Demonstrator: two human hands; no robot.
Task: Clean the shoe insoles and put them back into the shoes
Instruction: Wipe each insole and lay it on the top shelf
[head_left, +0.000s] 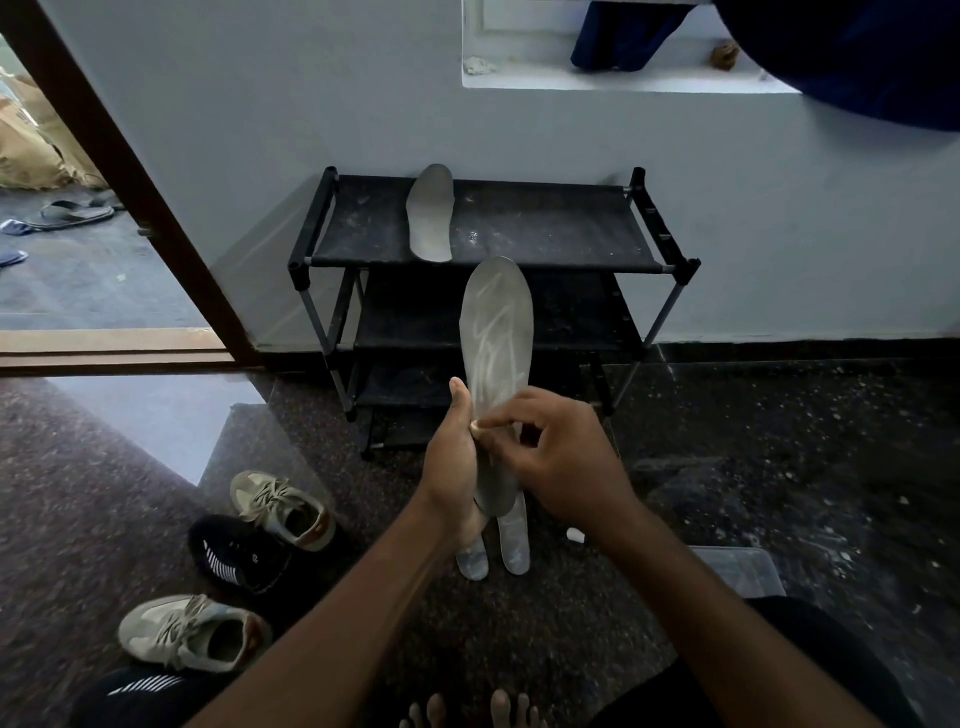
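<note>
Left hand (451, 462) grips the insole (496, 332); right hand (563, 460) pinches its edge. Strong rubbing may make it slip.

l hand (451, 457) grips insole (497, 332), r hand (558, 457) rubbing

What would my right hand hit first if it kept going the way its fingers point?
The right hand points at the insole, seemingly already touching it; the left hand sits just behind.

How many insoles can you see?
4: the rack-top insole, the held insole in left hand and right hand, two floor insoles beneath. Others may be hidden.
</note>
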